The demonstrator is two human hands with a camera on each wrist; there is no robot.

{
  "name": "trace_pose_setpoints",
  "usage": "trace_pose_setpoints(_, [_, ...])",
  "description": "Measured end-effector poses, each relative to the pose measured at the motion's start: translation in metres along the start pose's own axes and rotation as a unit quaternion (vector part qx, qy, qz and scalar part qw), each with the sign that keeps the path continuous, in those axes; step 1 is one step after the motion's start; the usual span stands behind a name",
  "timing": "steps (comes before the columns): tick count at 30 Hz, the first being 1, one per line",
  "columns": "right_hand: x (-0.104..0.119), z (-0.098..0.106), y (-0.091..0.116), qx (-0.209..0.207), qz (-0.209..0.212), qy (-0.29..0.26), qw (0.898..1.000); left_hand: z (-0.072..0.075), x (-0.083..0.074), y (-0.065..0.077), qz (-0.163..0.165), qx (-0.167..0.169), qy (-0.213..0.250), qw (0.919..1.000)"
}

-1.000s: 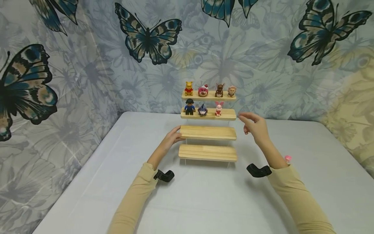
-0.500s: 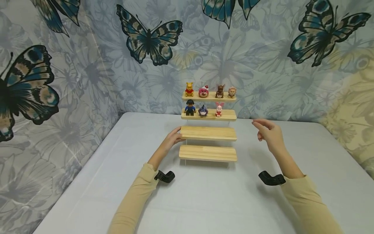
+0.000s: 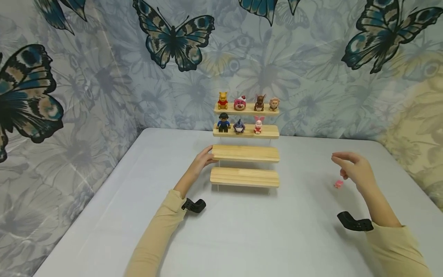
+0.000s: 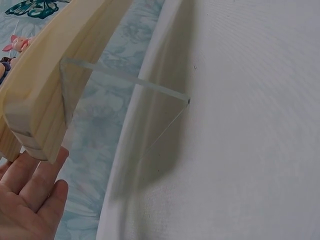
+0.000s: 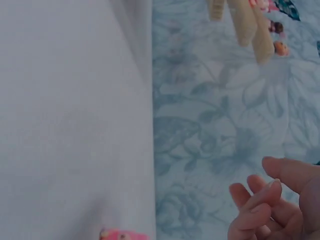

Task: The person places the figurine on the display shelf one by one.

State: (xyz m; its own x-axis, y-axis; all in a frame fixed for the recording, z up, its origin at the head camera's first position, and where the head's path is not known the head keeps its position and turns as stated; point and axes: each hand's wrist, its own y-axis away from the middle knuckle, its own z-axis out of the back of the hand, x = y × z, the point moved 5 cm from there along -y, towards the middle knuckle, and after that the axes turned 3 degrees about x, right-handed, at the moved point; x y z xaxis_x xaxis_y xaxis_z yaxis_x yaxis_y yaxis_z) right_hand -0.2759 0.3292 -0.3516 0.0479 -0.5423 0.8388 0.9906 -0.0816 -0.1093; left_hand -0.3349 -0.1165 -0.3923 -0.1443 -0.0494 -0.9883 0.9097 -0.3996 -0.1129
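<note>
A tiered wooden display shelf [image 3: 245, 153] stands on the table. My left hand [image 3: 199, 161] holds the left end of its second board from the bottom; in the left wrist view, the fingers [image 4: 42, 185] reach up to the board's end [image 4: 30, 125]. My right hand [image 3: 356, 171] hovers at the right, fingers loosely bent and nothing between them. Just left of and below it lies a small pink figurine [image 3: 338, 184] on the tabletop. In the right wrist view only the top of this pink figurine [image 5: 124, 234] shows at the bottom edge.
On the top board stand a yellow bear [image 3: 223, 100], a pink bear [image 3: 240, 103], a brown figurine [image 3: 259, 103] and a beige one [image 3: 274, 104]. Below them are a blue-clad figure [image 3: 223, 123], a donkey [image 3: 239, 126] and a piglet [image 3: 258, 125]. Butterfly-patterned cloth hangs behind.
My right hand has moved from beside the shelf to the right and nearer, toward the pink figurine, which shows again beside it. The left hand has stayed at the board's end.
</note>
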Motion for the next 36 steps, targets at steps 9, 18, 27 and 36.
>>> trace_pose_setpoints(9, [-0.026,0.001,0.020,0.138,-0.063,0.055,0.987,-0.001,-0.001,0.000,-0.012,0.003,0.010,0.9999])
trace_pose_setpoints(18, [-0.055,0.002,0.026,0.133,-0.083,0.055,0.986,-0.002,0.000,0.001,-0.007,0.000,0.016,0.9999])
trace_pose_setpoints(27, [-0.065,0.003,0.027,0.115,-0.103,0.009,0.988,-0.001,-0.003,-0.002,-0.019,0.001,0.010,0.9998])
trace_pose_setpoints(36, [-0.060,0.003,0.024,0.103,-0.093,0.005,0.990,-0.001,0.000,-0.001,-0.006,-0.003,0.014,0.9999])
